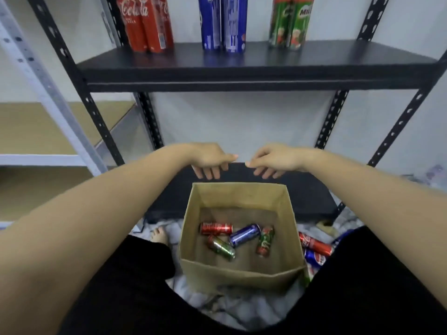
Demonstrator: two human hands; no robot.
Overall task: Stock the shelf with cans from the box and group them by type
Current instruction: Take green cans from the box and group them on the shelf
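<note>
Head view: our left hand (210, 158) and right hand (275, 160) both grip the lower shelf (302, 189) edge; the box (242, 276) sits below them.

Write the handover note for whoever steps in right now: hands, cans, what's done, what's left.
Left hand and right hand: both grip the front edge of the lower shelf, holding no can.
Upper shelf: red cola cans, blue cans and green Milo cans stand grouped by type.
Box: four cans lie inside, a red can, a blue can and two green cans.
More cans lie on the floor to the right of the box.
Left: shelve these by type.
</note>
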